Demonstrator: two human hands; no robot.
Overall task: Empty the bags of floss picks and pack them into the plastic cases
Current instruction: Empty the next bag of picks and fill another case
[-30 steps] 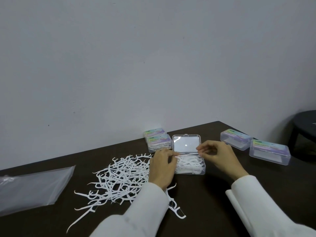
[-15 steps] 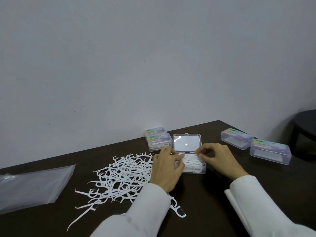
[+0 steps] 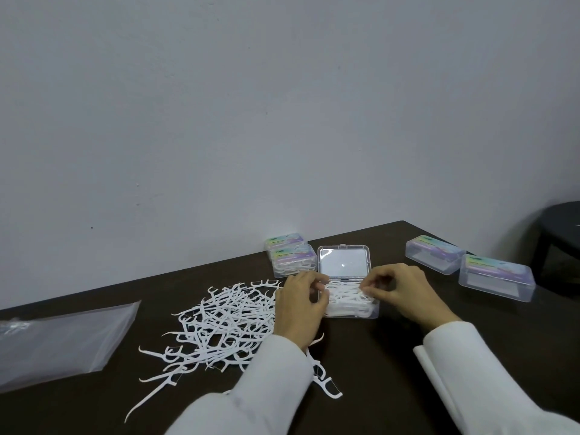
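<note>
Clear plastic rectangular case (image 3: 351, 310), lid (image 3: 344, 261) tilted up away from both hands, sits between them, its white floss picks (image 3: 345, 298) lying left-to-right, pinched by left hand (image 3: 298, 309) and right hand (image 3: 405, 291).

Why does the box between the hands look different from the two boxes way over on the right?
The open case has its lid up, while the two right-hand cases have theirs shut. The open case holds white floss picks; I see none in the right-hand cases. Only the right-hand cases show colourful lid labels. All are clear plastic on the table.
</note>
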